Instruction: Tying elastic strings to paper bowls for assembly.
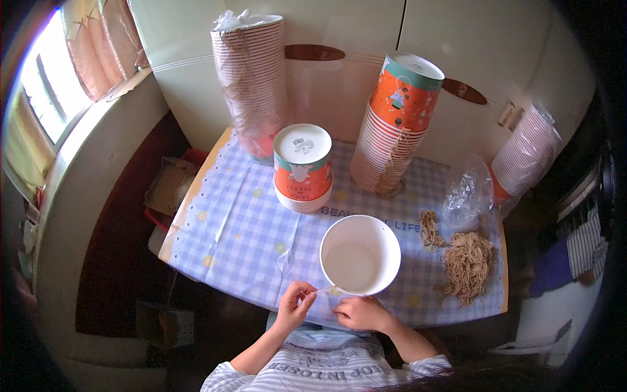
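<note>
A white paper bucket (360,255) stands mouth up at the table's near edge, and nothing shows inside it. Just left of its near rim, my left hand (297,306) pinches a thin pale strand (323,289) that runs toward the rim. My right hand (363,313) is closed close below the near side of the bucket, its fingers curled. What lies in those fingers is too small to make out. To the right rests a pile of tan cords (469,264), with a smaller bunch of cords (430,230) beside it.
Behind the bucket is a short upside-down stack of orange-and-green paper buckets (303,170). Taller stacks rise at the back left (249,85) and back right (398,117). A wrapped stack (526,153) and a clear plastic bag (467,196) are at the right. A checked cloth (241,228) covers the table.
</note>
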### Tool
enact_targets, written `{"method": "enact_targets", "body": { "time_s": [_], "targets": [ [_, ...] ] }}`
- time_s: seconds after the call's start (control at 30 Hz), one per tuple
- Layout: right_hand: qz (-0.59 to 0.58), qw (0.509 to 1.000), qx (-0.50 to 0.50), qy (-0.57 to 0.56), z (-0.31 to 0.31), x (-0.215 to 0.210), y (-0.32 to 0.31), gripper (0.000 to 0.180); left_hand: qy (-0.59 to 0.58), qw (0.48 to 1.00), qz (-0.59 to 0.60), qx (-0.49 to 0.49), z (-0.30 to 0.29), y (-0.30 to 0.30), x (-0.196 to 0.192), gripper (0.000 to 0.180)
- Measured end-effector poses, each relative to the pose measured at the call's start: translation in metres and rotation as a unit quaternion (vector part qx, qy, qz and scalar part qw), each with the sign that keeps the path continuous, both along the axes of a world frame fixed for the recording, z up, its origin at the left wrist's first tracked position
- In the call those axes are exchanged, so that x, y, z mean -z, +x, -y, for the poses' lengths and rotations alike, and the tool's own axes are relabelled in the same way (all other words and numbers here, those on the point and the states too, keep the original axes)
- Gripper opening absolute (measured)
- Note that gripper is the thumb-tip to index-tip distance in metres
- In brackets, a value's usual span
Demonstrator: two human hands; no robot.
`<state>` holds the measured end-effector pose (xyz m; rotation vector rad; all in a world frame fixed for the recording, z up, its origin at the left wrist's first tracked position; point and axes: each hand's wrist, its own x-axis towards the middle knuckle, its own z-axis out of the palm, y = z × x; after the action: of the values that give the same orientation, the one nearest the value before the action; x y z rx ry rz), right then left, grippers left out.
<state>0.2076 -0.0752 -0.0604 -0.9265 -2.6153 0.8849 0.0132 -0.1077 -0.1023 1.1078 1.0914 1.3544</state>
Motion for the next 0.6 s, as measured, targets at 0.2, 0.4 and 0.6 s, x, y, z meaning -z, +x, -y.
{"method": "enact_targets", "body": {
  "time_s": [0.2,0.4,0.6],
  "targets": [
    [0.027,0.999,-0.009,-0.038,0.026,0.006,-0.010,0.014,-0.072,0.997,0.003,0.027,0.003,0.008,-0.001,0.010],
    [0.031,0.997,0.001,-0.065,0.035,0.010,-0.020,0.014,-0.034,0.996,-0.043,0.065,0.002,0.017,-0.012,0.011],
    [-0.001,0.996,0.032,-0.080,0.043,0.023,-0.017,0.015,-0.059,0.993,-0.065,0.075,0.004,0.019,-0.008,0.011]
  ]
}}
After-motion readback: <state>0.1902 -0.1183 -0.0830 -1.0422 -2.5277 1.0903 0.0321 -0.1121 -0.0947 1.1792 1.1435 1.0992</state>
